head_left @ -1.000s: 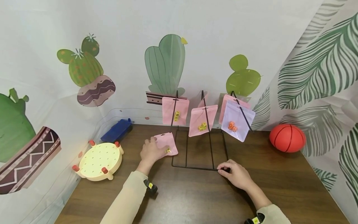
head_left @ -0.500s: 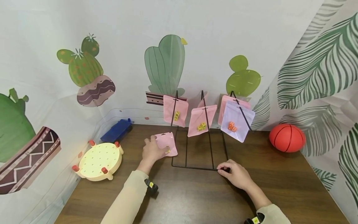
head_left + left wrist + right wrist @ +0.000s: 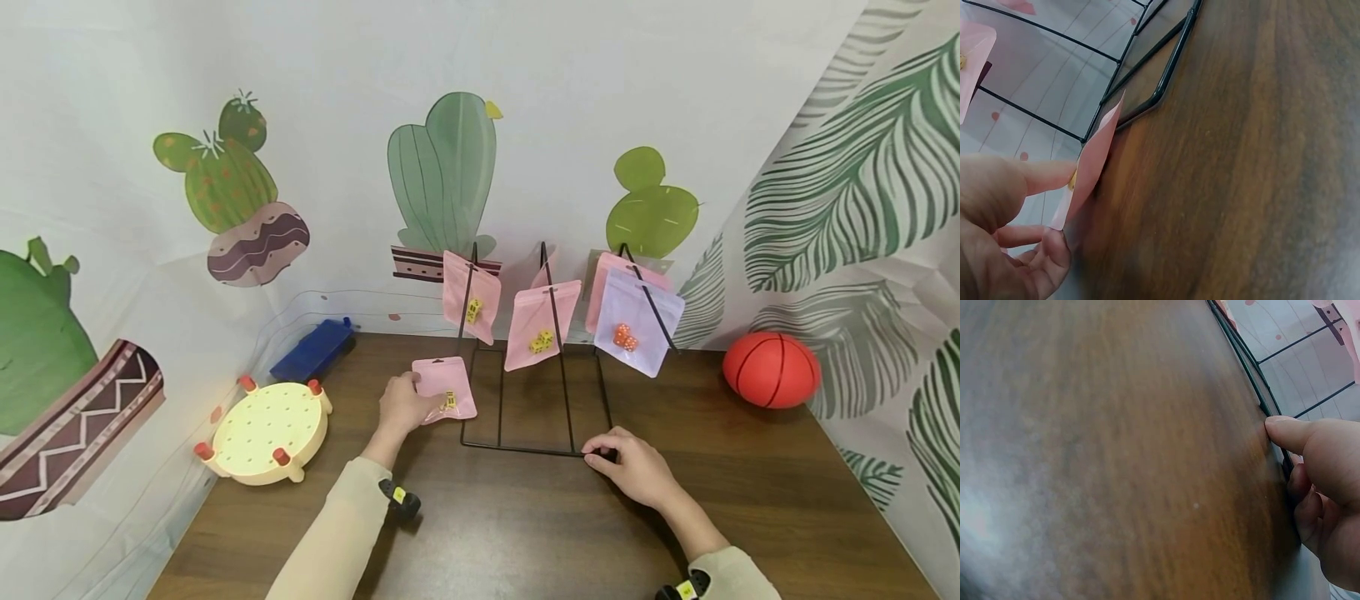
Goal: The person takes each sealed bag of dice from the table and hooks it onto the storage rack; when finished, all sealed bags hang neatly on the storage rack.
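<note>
A pink zip pouch (image 3: 444, 379) with yellow dice showing through lies at the left side of a black wire rack (image 3: 525, 452). My left hand (image 3: 401, 410) pinches its left edge; in the left wrist view, the thumb presses the face of the pouch (image 3: 1094, 159) by the dice, fingers curled behind. At the rack's near right corner, my right hand (image 3: 636, 468) pinches the base wire between thumb and fingers. Hanging from the rack's prongs are a pink pouch (image 3: 459, 287) at left, another pink pouch (image 3: 531, 312) in the middle, and a lilac pouch (image 3: 633, 300) with orange dice at right.
Behind the lilac pouch hangs a further pink pouch (image 3: 609, 271). A cream round stand (image 3: 270, 429) with red-tipped legs sits at left, near a blue plastic object (image 3: 311, 350). At the far right rests a red ball (image 3: 771, 371). A patterned backdrop (image 3: 570, 100) rises behind the table.
The leftmost hanging pouch has turned on its prong. My left hand and the pouch it grips have shifted slightly, showing more of the dice. The right hand has stayed at the rack's corner.
</note>
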Demonstrator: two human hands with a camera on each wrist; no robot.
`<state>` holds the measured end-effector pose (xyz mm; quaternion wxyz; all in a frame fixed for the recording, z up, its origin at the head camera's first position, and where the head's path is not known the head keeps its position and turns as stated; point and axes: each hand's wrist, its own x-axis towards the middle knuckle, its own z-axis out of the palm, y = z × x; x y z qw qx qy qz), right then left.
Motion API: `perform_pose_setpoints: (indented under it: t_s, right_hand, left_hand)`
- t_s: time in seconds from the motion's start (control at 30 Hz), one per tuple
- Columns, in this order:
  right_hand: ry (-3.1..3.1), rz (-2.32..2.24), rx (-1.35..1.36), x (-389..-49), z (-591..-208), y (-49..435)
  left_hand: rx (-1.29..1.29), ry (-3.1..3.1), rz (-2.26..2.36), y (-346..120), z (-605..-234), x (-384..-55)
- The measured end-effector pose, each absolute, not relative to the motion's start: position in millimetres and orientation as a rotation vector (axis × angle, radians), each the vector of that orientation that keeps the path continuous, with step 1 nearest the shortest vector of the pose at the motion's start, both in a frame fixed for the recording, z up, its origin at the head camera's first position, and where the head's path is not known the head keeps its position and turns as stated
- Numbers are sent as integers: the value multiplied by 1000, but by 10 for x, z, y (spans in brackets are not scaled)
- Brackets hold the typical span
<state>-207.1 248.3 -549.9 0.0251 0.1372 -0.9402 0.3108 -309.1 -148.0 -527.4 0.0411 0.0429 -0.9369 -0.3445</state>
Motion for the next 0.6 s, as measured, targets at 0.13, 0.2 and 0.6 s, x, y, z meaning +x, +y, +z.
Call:
perform_pose_setpoints:
  t_s: [0.13,0.2,0.6]
  right_hand:
    - [-2907,959,423,-2074,-5504,2484]
    - [-2908,959,424,-2076,-5507,2483]
    - [-2918,956,401,-2076,-5513,2483]
  left_hand:
    - [118,-2834,-1067,-1500,-5278,-3095]
    - [111,-2796,-1080,-1512,-5271,-3091]
    - [117,-2624,-1198,-1595,-5208,-3029]
